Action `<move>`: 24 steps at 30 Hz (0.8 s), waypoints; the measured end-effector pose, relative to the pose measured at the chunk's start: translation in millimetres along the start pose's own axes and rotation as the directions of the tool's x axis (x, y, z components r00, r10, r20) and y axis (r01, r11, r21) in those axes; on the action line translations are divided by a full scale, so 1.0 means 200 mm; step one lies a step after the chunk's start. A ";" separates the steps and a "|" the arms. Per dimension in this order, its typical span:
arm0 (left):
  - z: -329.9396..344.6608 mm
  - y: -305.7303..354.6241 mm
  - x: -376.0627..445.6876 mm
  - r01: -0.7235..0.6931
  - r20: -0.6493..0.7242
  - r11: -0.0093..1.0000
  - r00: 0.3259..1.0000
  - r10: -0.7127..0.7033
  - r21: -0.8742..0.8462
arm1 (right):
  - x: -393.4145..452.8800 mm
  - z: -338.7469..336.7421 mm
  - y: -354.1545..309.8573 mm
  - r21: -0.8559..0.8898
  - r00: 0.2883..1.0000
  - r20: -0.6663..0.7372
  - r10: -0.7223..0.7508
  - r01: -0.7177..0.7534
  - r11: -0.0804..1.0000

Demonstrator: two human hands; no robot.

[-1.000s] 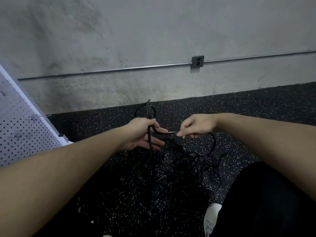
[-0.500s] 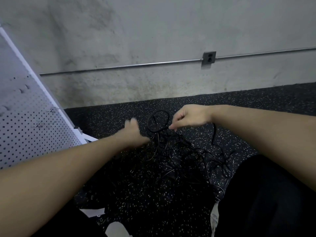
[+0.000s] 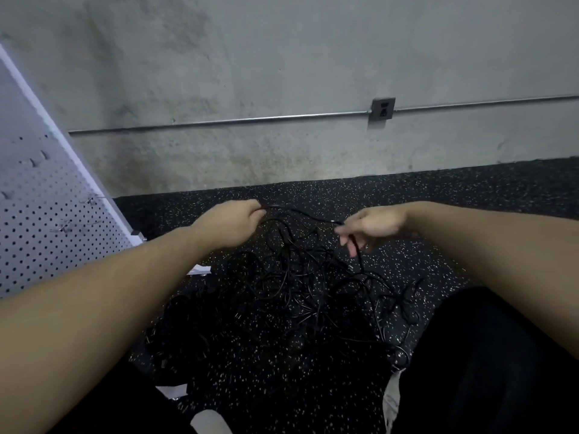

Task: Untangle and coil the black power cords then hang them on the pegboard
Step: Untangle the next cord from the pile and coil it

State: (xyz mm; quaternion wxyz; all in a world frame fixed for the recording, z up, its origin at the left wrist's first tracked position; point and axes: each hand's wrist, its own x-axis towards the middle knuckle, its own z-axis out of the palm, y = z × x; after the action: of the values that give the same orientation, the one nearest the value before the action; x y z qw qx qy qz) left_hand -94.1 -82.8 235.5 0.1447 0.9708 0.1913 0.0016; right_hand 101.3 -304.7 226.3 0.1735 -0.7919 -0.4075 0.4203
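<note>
A tangled heap of black power cords (image 3: 313, 286) lies on the dark speckled floor between my knees. My left hand (image 3: 233, 225) grips one black cord (image 3: 300, 213) and holds it lifted above the heap. That cord runs right to my right hand (image 3: 372, 225), which is blurred; its fingers curl round the same cord, and a length hangs down from it into the heap. The white pegboard (image 3: 47, 220) leans at the left with a few metal hooks on it.
A concrete wall (image 3: 282, 89) stands close behind, with a metal conduit and a power outlet (image 3: 383, 108). My dark-clothed legs (image 3: 488, 364) frame the heap at left and right. The pegboard's foot (image 3: 199, 270) sits just left of the cords.
My left hand has let go of the small coil, swept down to the heap, and now lifts one cord. My right hand has moved right, stretching the cord between both hands.
</note>
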 end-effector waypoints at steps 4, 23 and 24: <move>0.06 -0.04 0.01 -0.008 0.240 0.978 0.969 0.060 -0.209 | -0.02 -0.02 -0.04 -0.079 0.988 -0.136 -0.071 0.061 0.995; -0.11 0.11 0.09 0.002 -0.139 0.712 0.980 -0.140 -0.703 | -0.02 0.01 0.04 -0.085 1.000 -0.001 0.022 -0.022 0.996; -0.09 0.07 0.09 0.035 -0.098 0.751 0.986 -0.132 -0.659 | -0.03 0.00 0.06 -0.043 0.999 -0.041 0.024 -0.025 0.999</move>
State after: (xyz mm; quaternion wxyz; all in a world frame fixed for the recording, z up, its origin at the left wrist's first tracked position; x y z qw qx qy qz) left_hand -73.6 -84.3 256.6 0.4614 0.8467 0.2315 0.1290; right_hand 104.7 -316.4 222.4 0.1594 -0.8088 -0.4031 0.3973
